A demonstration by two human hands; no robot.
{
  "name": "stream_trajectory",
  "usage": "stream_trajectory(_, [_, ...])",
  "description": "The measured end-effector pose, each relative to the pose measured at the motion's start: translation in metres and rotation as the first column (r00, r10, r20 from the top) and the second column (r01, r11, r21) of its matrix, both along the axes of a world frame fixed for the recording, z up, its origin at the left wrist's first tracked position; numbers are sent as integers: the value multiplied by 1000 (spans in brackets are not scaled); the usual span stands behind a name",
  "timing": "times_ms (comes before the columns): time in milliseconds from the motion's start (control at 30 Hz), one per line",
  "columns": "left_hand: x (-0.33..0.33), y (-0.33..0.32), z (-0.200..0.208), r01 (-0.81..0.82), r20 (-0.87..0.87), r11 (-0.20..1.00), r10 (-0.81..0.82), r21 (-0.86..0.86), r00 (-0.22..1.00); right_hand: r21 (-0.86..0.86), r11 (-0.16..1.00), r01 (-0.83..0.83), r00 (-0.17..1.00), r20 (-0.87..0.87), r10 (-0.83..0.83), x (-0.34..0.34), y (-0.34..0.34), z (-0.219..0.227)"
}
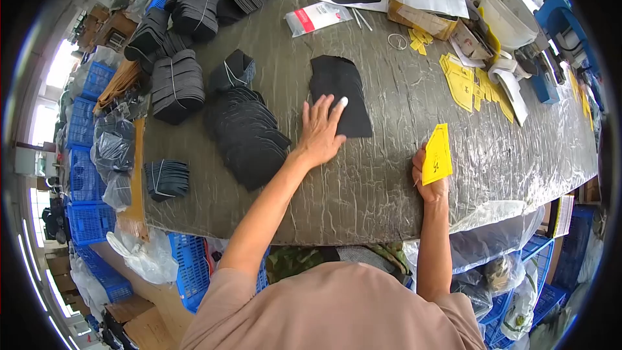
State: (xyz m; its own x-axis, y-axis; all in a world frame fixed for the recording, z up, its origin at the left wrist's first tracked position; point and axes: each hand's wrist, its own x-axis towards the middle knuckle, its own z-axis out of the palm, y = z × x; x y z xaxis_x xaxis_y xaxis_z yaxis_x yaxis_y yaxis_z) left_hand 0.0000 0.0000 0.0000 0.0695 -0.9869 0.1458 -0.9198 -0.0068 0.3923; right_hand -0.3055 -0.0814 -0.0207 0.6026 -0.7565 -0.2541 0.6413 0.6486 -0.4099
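Note:
My left hand lies with its fingers spread, the fingertips on the lower left part of a flat black cut piece. One finger has a white covering on its tip. In my right hand is a yellow card template with dark handwriting, held upright above the table; the fingers are partly hidden behind it. Left of my left hand a fanned-out stack of black cut pieces spreads over the table. A small tied bundle of dark pieces sits at its far end.
Tied stacks of dark pieces stand along the table's left side. At the right lie more yellow templates, a cardboard box and a white bucket. A plastic packet lies at the back. Blue crates flank the table.

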Motion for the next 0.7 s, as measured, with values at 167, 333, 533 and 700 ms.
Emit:
stream_trajectory(167, [-66,86,13,84,-130,994,-74,74,989,-200,979,-35,953,-300,-27,6,8,14])
stream_trajectory(333, [-72,136,21,-139,-368,986,95,-95,925,-393,849,-352,627,-773,-98,21,37,43])
stream_trajectory(533, [-72,126,33,62,-273,998,-64,-19,960,-553,542,-633,327,-826,-460,51,65,51])
stream_trajectory(700, [-69,124,23,81,-185,997,-76,20,980,-531,443,-723,348,-833,-431,44,60,68])
